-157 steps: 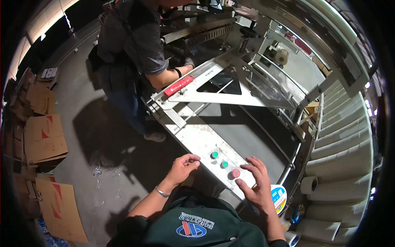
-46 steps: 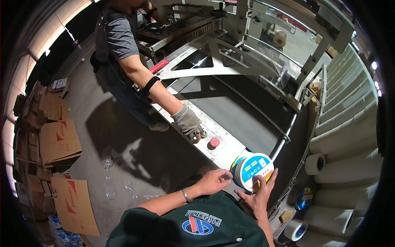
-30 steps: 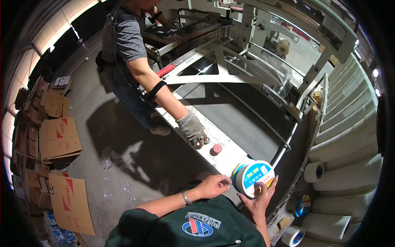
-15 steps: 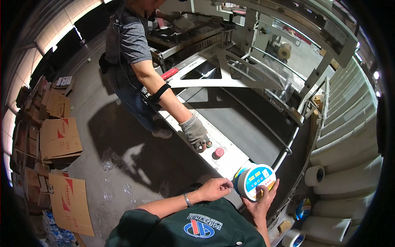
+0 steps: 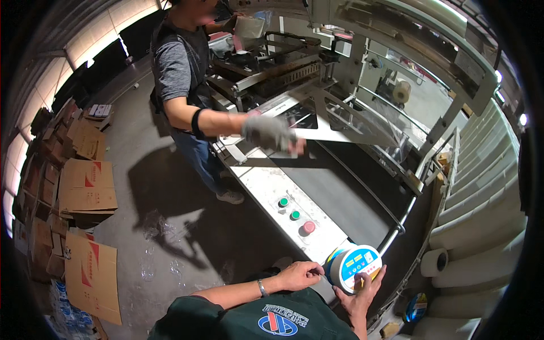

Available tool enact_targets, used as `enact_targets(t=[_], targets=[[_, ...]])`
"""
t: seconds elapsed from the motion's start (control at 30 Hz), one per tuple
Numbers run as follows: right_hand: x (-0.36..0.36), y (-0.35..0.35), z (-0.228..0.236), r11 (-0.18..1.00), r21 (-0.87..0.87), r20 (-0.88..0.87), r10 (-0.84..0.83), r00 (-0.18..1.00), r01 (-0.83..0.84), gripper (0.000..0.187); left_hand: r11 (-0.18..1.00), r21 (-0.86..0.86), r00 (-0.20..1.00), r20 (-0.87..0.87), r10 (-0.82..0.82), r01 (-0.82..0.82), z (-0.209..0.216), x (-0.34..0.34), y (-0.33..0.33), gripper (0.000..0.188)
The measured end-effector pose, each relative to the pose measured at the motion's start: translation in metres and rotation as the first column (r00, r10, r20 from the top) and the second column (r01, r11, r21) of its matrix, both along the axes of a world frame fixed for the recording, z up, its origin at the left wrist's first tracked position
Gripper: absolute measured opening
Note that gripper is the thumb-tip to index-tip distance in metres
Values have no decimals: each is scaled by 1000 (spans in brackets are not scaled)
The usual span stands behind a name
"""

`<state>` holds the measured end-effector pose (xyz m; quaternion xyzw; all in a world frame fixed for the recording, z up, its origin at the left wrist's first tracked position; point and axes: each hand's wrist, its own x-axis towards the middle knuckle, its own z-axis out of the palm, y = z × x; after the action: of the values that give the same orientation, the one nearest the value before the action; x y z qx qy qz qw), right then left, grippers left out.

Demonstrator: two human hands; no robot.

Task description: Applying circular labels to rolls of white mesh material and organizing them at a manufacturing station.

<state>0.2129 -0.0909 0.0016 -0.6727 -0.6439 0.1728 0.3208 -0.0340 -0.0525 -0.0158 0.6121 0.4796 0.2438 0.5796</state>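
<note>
In right hand (image 5: 359, 298): roll (image 5: 347, 270), blue-white printed label (image 5: 357, 262).

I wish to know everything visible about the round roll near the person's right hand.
The roll looks like tape: thick, round, with a pale rim. Its flat face carries a blue, white and yellow label with small pictures and print. Blue and yellow also show on its left side. It is tilted, label toward the camera, at the near end of the white panel. The right hand holds it at lower right; the left hand is close, contact unclear.
</note>
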Motion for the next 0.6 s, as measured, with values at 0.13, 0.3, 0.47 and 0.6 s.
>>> enact_targets(t=[0.13, 0.3, 0.47, 0.6], targets=[[-4, -4, 24, 999, -28, 106, 24, 994, -21, 77, 1000, 13, 1000, 12, 6, -7, 7, -7, -4, 25], [0, -12, 27, 998, -8, 143, 66, 988, -66, 70, 993, 44, 994, -1, 106, -106, 32, -30, -11, 25], [2, -20, 28, 997, -7, 160, 80, 984, -80, 62, 955, 74, 958, -10, 287, -286, 52, -63, -36, 24], [5, -23, 26, 994, -1, 154, 112, 982, -113, 64, 916, 90, 919, -16, 394, -391, 53, -88, -63, 22]])
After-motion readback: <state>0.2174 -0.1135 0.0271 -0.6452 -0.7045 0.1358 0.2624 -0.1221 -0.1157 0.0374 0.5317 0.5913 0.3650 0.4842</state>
